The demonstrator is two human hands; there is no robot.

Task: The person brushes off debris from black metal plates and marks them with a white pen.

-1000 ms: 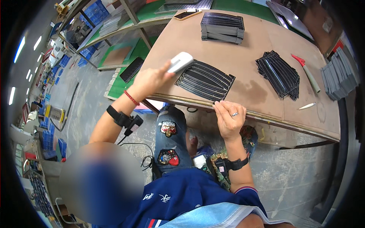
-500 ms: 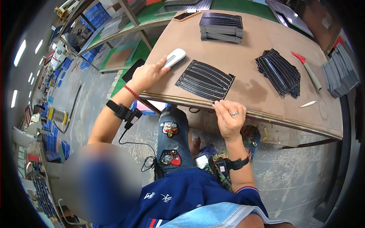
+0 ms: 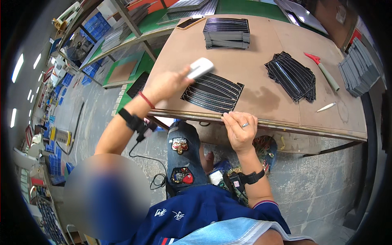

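My left hand [image 3: 169, 85] is closed around a white brush [image 3: 200, 68], slightly smeared by motion, over the far left part of a black slotted sheet [image 3: 213, 92]. That sheet lies flat near the table's front edge, with rows of thin curved strips across it. At its near corner, my right hand [image 3: 241, 127] is closed, fingertips pressed together at the table edge. Whatever they pinch, if anything, is hidden. To the right lies a loose fanned pile of similar black sheets [image 3: 292, 77].
A neat stack of black sheets [image 3: 226, 34] stands at the back beside a phone [image 3: 191, 23]. Toward the right are a red-and-grey-green tool [image 3: 322, 70], a small white pointed tool [image 3: 326, 107] and a grey stack [image 3: 359, 69]. A shelf rack [image 3: 141, 36] adjoins the table's left.
My left hand has moved the brush right and slightly away from its place left of the sheet, over the sheet's far edge. My right hand stays at the table edge. The view has shifted slightly.
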